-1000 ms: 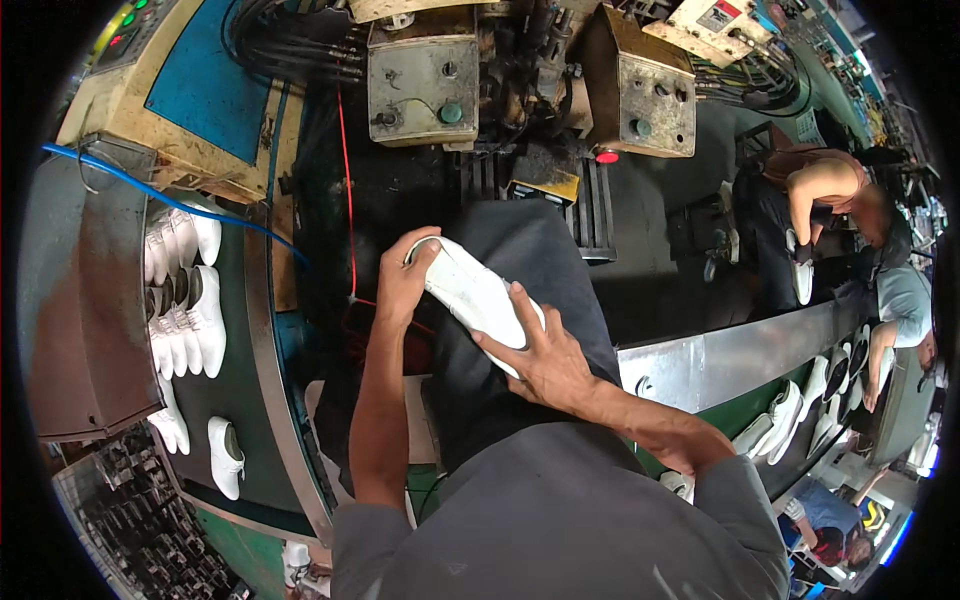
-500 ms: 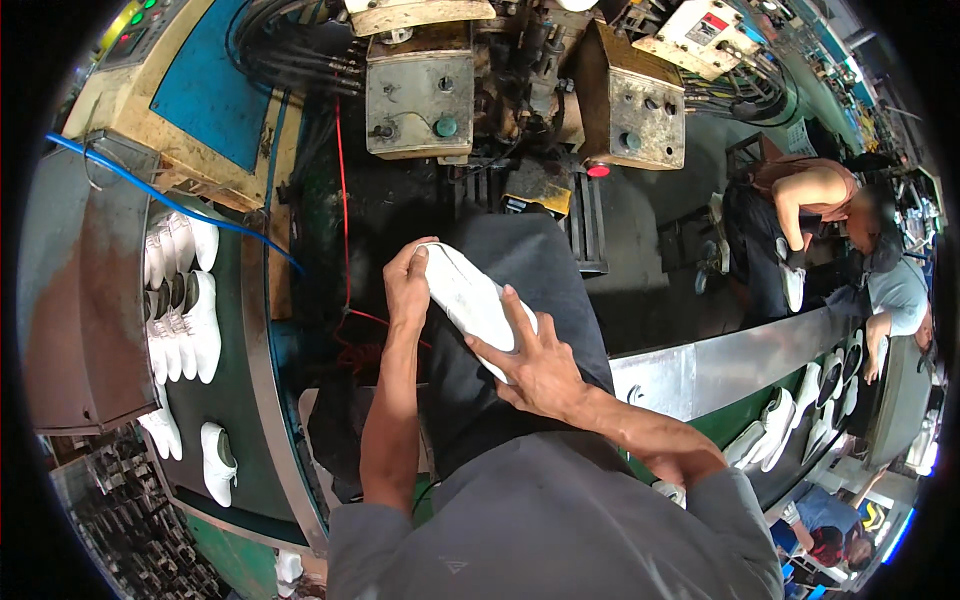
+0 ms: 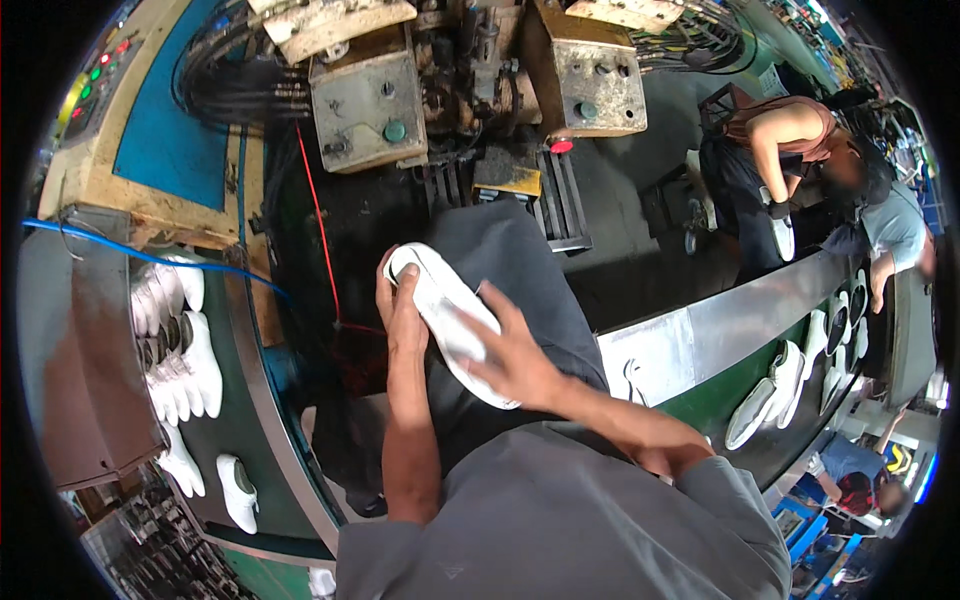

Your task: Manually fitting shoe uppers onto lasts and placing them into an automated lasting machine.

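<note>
A white shoe lies slantwise above my dark-trousered lap, its upper end leaning left. My left hand grips that end, with the thumb on the face turned to me and the fingers round the outer edge. Across the lower half of the shoe lies my right hand, its fingers apart and smeared by motion. Those fingers overlap the shoe, but whether they press on it I cannot tell.
Left, a green belt carries several white shoes. A metal-edged conveyor with more shoes runs right. Ahead stand stained machine control boxes. A seated co-worker holds a shoe. A blue hose crosses the left side.
The view has shifted, so the machine sits further left. My left thumb has slid down from the shoe's tip onto its face. My right hand's fingers have moved on the shoe and blur.
</note>
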### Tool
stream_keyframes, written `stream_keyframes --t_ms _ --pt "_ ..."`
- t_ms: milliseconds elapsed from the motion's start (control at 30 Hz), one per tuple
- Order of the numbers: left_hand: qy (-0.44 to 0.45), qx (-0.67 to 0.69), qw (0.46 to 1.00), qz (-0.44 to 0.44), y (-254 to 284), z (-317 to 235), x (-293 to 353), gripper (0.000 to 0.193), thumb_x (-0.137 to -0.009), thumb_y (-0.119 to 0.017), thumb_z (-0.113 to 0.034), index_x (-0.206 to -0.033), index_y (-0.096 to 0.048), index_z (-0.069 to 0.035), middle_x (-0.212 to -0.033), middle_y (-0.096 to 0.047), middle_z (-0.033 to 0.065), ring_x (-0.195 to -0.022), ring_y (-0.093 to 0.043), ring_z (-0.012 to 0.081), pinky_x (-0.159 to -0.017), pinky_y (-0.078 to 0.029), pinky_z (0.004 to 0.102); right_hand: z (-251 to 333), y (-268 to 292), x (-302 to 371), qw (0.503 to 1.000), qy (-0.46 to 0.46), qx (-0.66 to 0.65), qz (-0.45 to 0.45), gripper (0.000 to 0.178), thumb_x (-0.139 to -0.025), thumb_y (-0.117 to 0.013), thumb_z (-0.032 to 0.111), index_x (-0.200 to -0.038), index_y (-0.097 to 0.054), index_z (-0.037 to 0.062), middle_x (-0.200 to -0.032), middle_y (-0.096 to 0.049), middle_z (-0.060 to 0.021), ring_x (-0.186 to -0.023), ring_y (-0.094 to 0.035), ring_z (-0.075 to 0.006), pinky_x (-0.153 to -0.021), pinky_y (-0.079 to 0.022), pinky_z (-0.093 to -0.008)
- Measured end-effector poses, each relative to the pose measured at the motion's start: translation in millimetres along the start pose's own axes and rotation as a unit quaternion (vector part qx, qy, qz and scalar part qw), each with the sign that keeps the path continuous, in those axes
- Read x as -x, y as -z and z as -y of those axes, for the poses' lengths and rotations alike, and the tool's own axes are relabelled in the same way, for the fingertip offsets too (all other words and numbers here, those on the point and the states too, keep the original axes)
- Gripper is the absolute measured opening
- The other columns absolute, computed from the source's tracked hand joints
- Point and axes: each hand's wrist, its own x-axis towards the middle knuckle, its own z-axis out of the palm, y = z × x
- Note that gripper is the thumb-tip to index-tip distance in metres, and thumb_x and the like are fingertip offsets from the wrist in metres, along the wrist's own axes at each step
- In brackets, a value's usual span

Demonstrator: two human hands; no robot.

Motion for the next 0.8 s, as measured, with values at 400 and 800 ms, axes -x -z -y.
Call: stream_keyframes --t_ms 400,800 --pt "0.003 -0.102 0.995 0.018 -12.0 13.8 39.8 0.07 -0.12 -0.048 -0.034 -0.177 -0.016 -0.009 -0.173 -0.036 0.0178 -0.157 -0.042 0.0306 -0.128 -0.037 0.0445 -57.4 -12.2 -91.3 0.94 -0.172 -0.29 0.058 0.068 -0.121 -0.042 0.046 -0.17 -0.037 -0.0015 -0.169 -0.048 -0.0266 -0.154 -0.051 -0.0396 -0.126 -0.042 -0.0426" --pt "0.023 -0.006 0.994 -0.103 16.8 19.3 -10.2 0.069 -0.103 -0.073 -0.019 -0.164 -0.043 -0.005 -0.156 -0.056 0.0196 -0.14 -0.058 0.0308 -0.114 -0.051 0.0428 38.2 26.3 -31.6 0.948 0.014 0.271 0.166 0.099 -0.072 -0.094 0.023 -0.161 -0.057 0.0429 -0.179 -0.009 -0.0327 -0.132 -0.051 -0.0542 -0.101 -0.064 -0.0529"
